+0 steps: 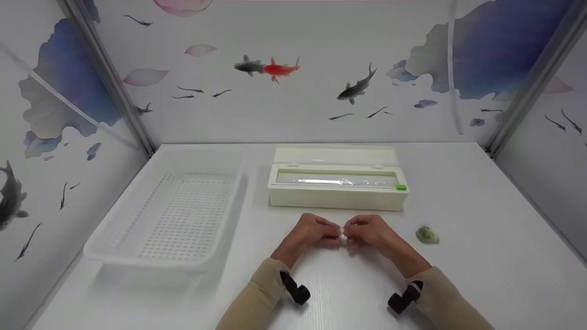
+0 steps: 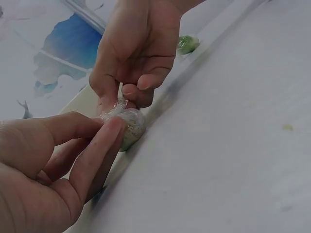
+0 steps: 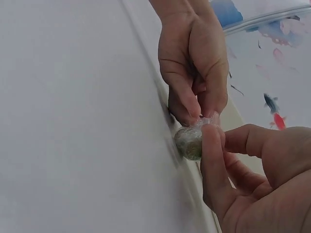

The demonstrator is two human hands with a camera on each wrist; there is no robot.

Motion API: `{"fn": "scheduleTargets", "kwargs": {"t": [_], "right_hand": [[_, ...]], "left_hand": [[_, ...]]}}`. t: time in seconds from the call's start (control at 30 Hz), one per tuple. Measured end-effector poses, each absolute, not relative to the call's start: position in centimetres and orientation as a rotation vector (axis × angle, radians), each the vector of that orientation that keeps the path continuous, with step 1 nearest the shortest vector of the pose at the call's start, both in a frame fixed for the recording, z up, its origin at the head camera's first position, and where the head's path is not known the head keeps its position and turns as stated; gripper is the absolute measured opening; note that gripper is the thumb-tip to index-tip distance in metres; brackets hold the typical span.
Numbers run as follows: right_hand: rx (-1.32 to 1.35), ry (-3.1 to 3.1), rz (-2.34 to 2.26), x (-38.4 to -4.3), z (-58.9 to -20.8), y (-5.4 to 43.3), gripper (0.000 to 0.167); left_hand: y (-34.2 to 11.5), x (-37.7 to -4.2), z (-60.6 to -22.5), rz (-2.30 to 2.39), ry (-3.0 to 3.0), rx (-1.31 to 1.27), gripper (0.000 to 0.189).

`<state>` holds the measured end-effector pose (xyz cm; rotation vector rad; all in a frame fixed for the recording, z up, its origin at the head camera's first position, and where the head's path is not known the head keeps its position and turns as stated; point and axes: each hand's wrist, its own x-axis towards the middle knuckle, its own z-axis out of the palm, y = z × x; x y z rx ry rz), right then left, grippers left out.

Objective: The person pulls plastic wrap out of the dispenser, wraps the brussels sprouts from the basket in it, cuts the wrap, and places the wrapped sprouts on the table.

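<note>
Between both hands is a small round green thing wrapped in cling film (image 2: pixel 132 127), its film gathered at the top. My left hand (image 1: pixel 316 230) pinches the film from one side with thumb and fingers. Opposite it, my right hand (image 1: pixel 368 230) pinches the gathered film too. In the right wrist view the wrapped green ball (image 3: pixel 189 143) hangs below the fingertips; what is inside cannot be made out. A second film-wrapped green ball (image 1: pixel 427 234) lies on the table to the right of my right hand.
A cream cling film box (image 1: pixel 339 198) with its lid raised stands just behind the hands, a green slider (image 1: pixel 401 187) at its right end. To the left sits a white perforated basket (image 1: pixel 208 261). Patterned panels (image 1: pixel 312 119) enclose the white table (image 1: pixel 481 284).
</note>
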<state>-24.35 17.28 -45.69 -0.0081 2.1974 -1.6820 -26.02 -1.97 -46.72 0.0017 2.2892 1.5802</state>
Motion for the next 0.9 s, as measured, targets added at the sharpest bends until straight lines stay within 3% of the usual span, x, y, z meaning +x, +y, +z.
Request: {"fn": "scheduleTargets", "kwargs": {"t": [0.37,0.6,0.9], "right_hand": [[-0.062,2.287,-1.542,-23.8,-45.0,17.1,0.035],[-0.007,2.353,-1.532,-23.8,-45.2,16.8,0.033],[0.09,2.353,-1.553,-23.8,-45.1,17.1,0.03]], "left_hand": [[-2.2,-26.0,-46.5,1.554,2.339,0.051,0.019],[-1.9,-25.6,-45.8,1.673,2.209,0.005,0.023],[-1.3,-24.9,-45.8,1.706,2.224,-0.007,0.015]]}}
